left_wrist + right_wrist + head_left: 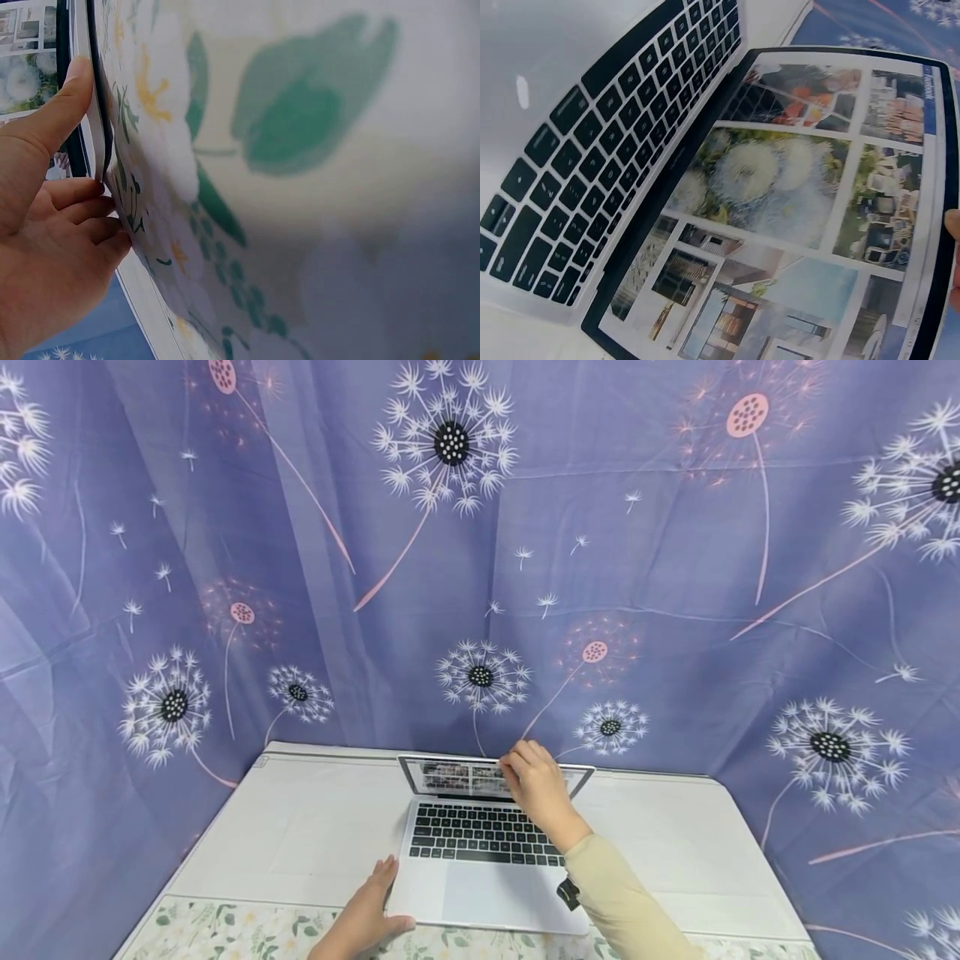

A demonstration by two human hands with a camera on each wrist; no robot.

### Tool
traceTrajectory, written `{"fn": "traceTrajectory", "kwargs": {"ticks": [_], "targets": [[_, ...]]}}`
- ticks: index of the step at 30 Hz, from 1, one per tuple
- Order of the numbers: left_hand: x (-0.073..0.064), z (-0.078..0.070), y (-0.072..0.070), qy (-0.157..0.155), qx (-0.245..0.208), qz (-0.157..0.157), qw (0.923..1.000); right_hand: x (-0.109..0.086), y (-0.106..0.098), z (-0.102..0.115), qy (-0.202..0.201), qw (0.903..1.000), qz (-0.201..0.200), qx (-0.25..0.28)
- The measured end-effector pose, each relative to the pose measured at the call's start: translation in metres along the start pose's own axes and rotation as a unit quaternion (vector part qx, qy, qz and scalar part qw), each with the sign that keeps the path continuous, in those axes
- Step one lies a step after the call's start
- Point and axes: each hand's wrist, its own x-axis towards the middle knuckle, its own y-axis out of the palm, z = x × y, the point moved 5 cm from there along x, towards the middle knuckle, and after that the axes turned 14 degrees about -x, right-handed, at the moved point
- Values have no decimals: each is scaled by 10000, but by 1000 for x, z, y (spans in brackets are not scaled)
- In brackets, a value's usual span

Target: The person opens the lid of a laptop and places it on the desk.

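Note:
A silver laptop (416, 893) with black keys stands unfolded on the table. My right hand (538, 783) reaches over the keyboard (480, 833) and pinches the top edge of the screen (442, 778). In the right wrist view the lit screen (780, 180) shows several photos, and fingertips (953, 225) sit at its rim. At the front left corner of the base, my left hand (366, 906) holds the laptop, fingers along the side and thumb at the front edge. The left wrist view shows that hand (56, 262) close up, its thumb at the base's edge.
The white table (322, 827) extends on both sides of the laptop. A floral cloth (240, 931) covers its front strip. Purple curtain (390, 677) with dandelion prints hangs behind and at both sides. A small black item (567, 893) is on the right sleeve.

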Motion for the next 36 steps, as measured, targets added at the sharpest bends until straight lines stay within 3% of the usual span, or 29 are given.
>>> {"fn": "traceTrajectory", "kwargs": {"ticks": [9,17,22,26,36], "targets": [[2,2,1,-77,6,-7,10000,8,16,-7,-185,9965,-396,-719],[2,3,1,-179,70,-11,9998,16,29,-17,-77,9958,-306,-855],[3,5,1,-230,31,-20,9997,19,37,-26,107,9955,514,-793],[5,7,1,-278,10,14,9996,20,43,-34,170,9883,1316,-758],[4,5,3,-320,-59,81,9994,24,49,-44,332,9714,2313,-431]]}}
